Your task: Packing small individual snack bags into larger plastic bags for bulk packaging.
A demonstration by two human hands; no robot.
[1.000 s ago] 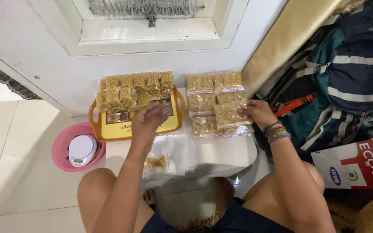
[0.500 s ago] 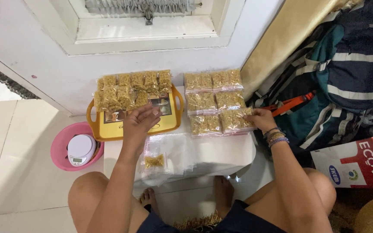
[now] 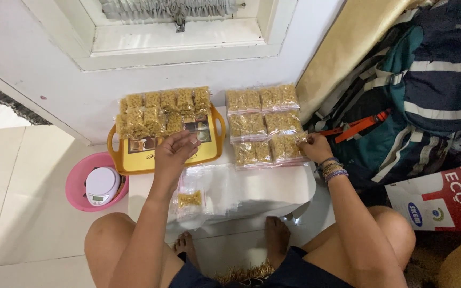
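Small clear plastic packets of golden snack pieces lie overlapped on the far part of a yellow handled tray. The left hand hovers over the tray's bare near part, fingers loosely curled, holding nothing visible. The right hand pinches the near right corner packet of a sealed packet grid on the low white bench, whose near half holds empty clear bags.

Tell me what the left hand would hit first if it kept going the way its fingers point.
Probably the clear packets of yellow snack stacked at the back of the yellow plastic tray. The left hand points that way, though its height above the tray is unclear.
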